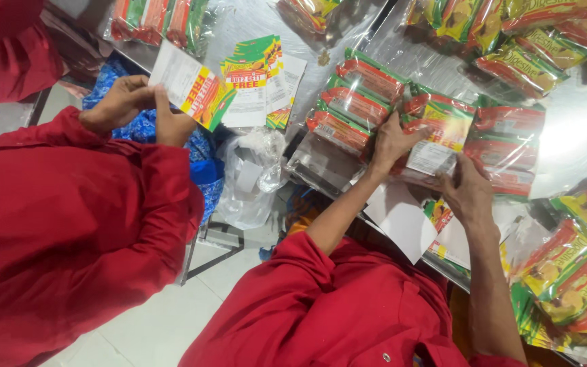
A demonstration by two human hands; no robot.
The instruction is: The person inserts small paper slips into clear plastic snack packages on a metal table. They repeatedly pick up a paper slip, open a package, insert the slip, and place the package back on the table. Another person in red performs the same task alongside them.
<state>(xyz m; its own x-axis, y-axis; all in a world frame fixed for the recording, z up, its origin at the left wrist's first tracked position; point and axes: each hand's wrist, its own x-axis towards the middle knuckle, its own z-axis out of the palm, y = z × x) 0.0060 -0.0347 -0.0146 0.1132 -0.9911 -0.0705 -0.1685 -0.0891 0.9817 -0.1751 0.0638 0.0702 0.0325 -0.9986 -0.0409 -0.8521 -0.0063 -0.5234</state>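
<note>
Nearest the camera, the person's red sleeves run up to two bare forearms. The right hand (469,194) lies palm-down with fingers curled over the near edge of a clear-wrapped bundle of biscuit packs (443,139); the left hand (392,141) presses flat on the bundle's left side, fingers spread, thumb on a printed yellow-and-green sticker (436,146) stuck to the glossy film. Whether either hand truly grips or merely presses is hard to tell from this angle. The bundle sits between both hands, at the near edge of the steel tabletop (321,163). Just under the wrists lie white backing sheets (402,217), flat and papery.

Left of the bundle, touching it, stands a second bundle of red-and-green packs (354,102), shiny and rectangular. Loose packs in green, red and yellow wrappers (572,272) crowd the right edge.

Farther left, a co-worker in red holds a label sheet (191,87) in both hands (137,109). Beyond it, a fanned stack of similar labels (263,78) rests on the tabletop. A crumpled clear plastic bag (253,177) hangs below the edge. More wrapped packs (524,41) fill the far right corner.
</note>
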